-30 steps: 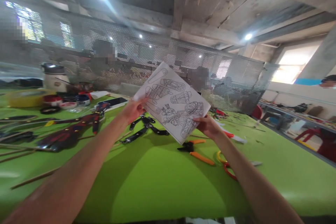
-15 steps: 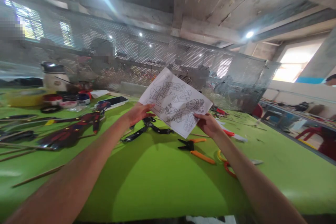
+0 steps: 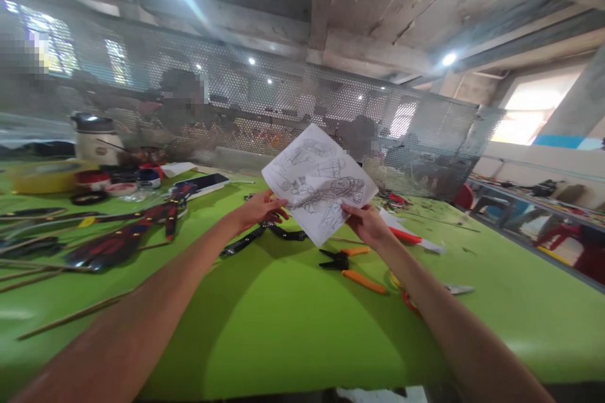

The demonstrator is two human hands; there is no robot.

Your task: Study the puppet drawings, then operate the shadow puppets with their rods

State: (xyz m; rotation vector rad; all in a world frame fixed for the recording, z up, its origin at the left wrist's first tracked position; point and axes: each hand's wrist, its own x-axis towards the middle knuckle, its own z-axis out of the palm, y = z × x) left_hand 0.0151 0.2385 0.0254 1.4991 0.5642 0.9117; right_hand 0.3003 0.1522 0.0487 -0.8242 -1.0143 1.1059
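Observation:
A white paper sheet (image 3: 321, 179) with line drawings of jointed figure parts is held up above the green table, one corner pointing up. My left hand (image 3: 262, 209) pinches its lower left edge. My right hand (image 3: 366, 221) grips the lower right edge, thumb on the drawn side. Below the sheet, a black jointed piece (image 3: 246, 242) lies partly hidden behind my left hand. Orange-handled pliers (image 3: 341, 259) rest open on the table, nearer to my right hand. Scissors (image 3: 410, 302) with red and yellow handles are partly covered by my right forearm.
On the left lie a dark red jointed figure (image 3: 113, 242), thin sticks (image 3: 70, 316), a phone (image 3: 203, 185), paint jars (image 3: 92, 181) and a bottle (image 3: 97, 138). A red-handled knife (image 3: 404, 236) lies right of my right hand. A perforated metal screen (image 3: 293, 94) stands behind the green table (image 3: 283, 340).
The sheet has turned and shifted slightly, its top corner now further right. My left hand has moved right and a little down; my right hand has moved slightly left.

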